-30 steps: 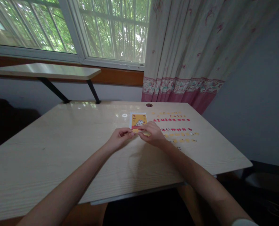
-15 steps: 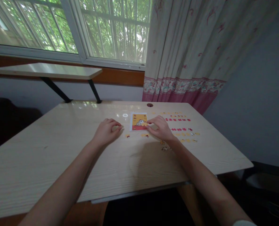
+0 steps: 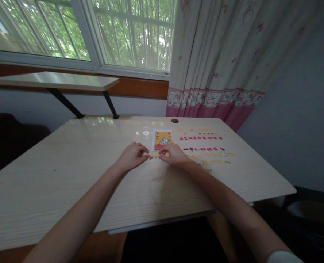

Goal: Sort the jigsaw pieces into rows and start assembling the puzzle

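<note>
Small yellow jigsaw puzzle pieces lie on the table just below a picture card, which shows a white animal on a yellow and red ground. My left hand is closed in a pinch at the left end of these pieces, thumb and forefinger at a piece's edge. From the right, my right hand pinches a yellow puzzle piece and sets it down beside the others. Its fingers partly hide that piece and overlap the card's lower edge.
Rows of red puzzle pieces and yellow puzzle pieces are laid out on the right of the wooden table. A raised shelf stands at the back left. A cable hole lies near the far edge, before a curtain.
My right hand has moved left and down from over the card, bringing its yellow puzzle piece to the ones below. My left hand has shifted right to meet them.
</note>
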A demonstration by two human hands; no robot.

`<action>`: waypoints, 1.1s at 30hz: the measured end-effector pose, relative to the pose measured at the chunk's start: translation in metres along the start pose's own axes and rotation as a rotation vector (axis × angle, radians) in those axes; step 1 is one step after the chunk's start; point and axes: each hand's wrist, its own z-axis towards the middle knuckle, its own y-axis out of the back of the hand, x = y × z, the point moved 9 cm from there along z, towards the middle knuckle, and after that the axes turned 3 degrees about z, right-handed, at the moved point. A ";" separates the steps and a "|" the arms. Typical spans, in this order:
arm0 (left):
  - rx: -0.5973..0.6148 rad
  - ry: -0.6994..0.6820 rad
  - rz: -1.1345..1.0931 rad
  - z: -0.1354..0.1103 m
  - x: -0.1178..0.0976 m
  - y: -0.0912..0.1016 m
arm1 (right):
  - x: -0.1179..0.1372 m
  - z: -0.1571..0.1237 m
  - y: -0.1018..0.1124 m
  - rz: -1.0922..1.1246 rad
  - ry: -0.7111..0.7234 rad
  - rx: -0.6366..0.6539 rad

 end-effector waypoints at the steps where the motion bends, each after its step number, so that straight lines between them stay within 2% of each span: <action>1: 0.001 0.000 -0.001 0.000 0.000 0.000 | 0.001 0.001 -0.002 -0.005 -0.002 0.012; 8: 0.003 0.008 -0.005 0.000 -0.003 0.000 | 0.003 0.001 -0.006 -0.061 -0.016 0.063; 21: 0.005 0.055 0.002 0.003 -0.003 -0.008 | 0.003 0.001 -0.010 -0.087 0.007 0.076; 26: 0.006 0.163 0.005 0.002 0.002 -0.008 | 0.001 0.001 -0.007 -0.126 -0.006 0.080; 33: 0.089 0.410 -0.049 0.001 0.017 -0.014 | -0.011 -0.003 0.021 -0.227 -0.035 0.015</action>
